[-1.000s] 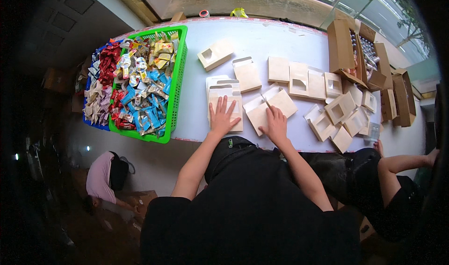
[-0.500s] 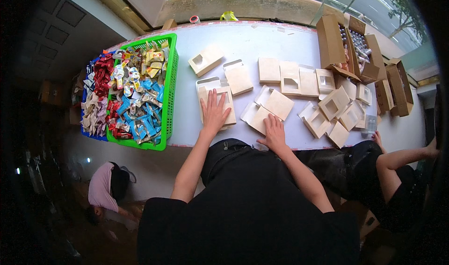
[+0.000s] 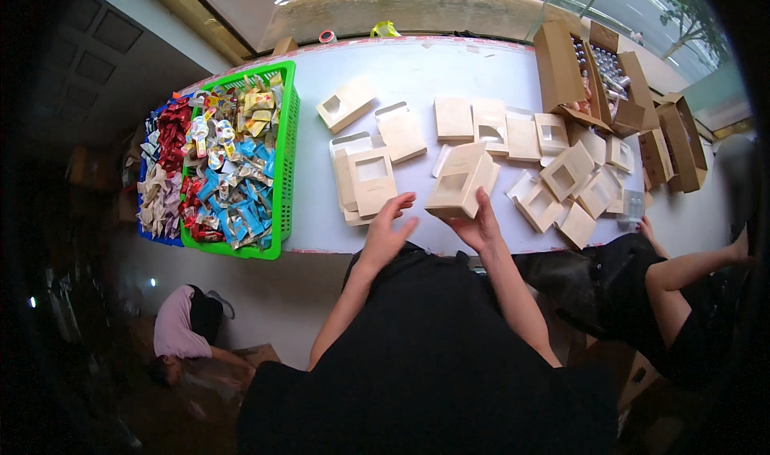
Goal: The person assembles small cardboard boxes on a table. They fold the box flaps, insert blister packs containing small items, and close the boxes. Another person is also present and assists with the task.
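Observation:
My right hand grips a cream cardboard box with a cut-out window, tilted up at the near part of the table. Its fingers are at the box's right side and under its lower end; part of another white flap shows behind it. My left hand is open and holds nothing, its fingers pointing toward the held box. Just beyond the left hand lies a windowed box on top of another one with a raised flap. More cream boxes lie farther back, some with open ends.
A green basket of colourful small packets stands at the left, beside a blue one. Several cream boxes are heaped at the right. Brown cartons with small bottles stand at the far right. One person sits at the right; another bends at the lower left.
My right hand has picked up a box from the table and tilted it. My left hand has come off the windowed box and moved nearer to me and to the right.

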Demonstrator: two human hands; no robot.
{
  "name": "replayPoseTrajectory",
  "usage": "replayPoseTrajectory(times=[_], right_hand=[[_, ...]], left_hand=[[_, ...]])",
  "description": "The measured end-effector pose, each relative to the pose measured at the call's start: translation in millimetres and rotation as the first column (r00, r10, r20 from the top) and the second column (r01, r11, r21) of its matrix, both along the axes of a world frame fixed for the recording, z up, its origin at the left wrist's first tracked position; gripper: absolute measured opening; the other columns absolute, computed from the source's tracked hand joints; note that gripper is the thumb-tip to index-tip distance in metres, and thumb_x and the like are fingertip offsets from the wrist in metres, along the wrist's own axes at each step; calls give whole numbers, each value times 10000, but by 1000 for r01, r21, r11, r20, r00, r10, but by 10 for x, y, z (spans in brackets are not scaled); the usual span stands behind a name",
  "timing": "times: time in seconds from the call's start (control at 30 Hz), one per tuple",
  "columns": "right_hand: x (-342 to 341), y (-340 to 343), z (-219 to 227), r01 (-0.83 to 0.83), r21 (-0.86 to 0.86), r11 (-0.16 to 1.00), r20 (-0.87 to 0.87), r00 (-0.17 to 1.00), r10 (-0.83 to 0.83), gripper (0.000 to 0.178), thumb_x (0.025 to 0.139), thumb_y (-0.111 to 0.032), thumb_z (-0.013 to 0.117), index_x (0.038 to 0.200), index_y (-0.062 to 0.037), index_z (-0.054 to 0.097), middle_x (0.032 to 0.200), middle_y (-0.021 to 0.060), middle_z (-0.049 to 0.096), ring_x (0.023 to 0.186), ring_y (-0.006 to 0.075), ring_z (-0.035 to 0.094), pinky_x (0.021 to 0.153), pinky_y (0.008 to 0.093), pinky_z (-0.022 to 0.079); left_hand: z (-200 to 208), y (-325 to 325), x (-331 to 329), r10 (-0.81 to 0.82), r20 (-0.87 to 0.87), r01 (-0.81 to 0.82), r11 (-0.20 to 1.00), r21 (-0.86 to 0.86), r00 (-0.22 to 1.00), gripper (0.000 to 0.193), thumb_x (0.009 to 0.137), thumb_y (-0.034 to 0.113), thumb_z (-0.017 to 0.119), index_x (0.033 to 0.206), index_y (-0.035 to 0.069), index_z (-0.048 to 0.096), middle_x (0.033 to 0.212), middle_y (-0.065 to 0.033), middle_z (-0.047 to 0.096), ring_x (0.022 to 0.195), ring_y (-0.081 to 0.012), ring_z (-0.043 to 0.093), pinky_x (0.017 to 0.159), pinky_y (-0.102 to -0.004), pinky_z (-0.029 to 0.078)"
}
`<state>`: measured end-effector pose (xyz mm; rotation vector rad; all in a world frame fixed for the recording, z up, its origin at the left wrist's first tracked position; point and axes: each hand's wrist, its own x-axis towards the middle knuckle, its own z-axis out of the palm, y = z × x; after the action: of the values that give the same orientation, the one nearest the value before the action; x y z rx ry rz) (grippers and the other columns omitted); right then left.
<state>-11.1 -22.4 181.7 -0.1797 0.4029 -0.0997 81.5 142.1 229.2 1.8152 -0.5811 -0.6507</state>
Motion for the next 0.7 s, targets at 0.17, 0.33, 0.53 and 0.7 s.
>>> replayPoseTrajectory(times=[0.17, 0.33, 0.53, 0.7], right_hand=[[32, 126, 302, 92, 251, 964, -30, 996, -87, 788, 674, -472, 667, 1253, -93, 291, 1192, 127, 398, 1112, 281, 391, 978, 450, 294], [42, 230, 422, 272, 338, 901, -176, 959, -224, 733, 685, -452, 668, 1218, -90, 318, 1150, 123, 405, 1087, 282, 395, 961, 469, 306], [26, 277, 362, 356, 199, 913, -152, 932, -330, 674, 722, -421, 645, 1206, -80, 323, 1115, 118, 412, 1076, 270, 396, 964, 470, 307], [-18, 303, 74, 375, 6, 927, -202, 909, -366, 616, 738, -392, 638, 1203, -234, 266, 1129, 92, 369, 1060, 240, 400, 878, 401, 381]], left_hand=[[274, -323, -141, -126, 690, 35, 989, 145, 713, 459, 638, 110, 674, 1064, 73, 507, 960, -102, 510, 883, -278, 499, 757, -347, 424], [229, -484, -255, -64, 719, -36, 992, 123, 692, 449, 614, 118, 677, 1033, 81, 521, 935, -93, 493, 856, -266, 489, 736, -349, 420], [217, -644, -319, -45, 695, -107, 979, 174, 717, 457, 596, 110, 681, 1026, 78, 528, 956, -94, 480, 884, -272, 479, 757, -366, 410], [118, -613, -258, -68, 637, -58, 983, 175, 768, 426, 598, 113, 698, 994, 67, 548, 933, -100, 477, 881, -278, 478, 747, -365, 408]])
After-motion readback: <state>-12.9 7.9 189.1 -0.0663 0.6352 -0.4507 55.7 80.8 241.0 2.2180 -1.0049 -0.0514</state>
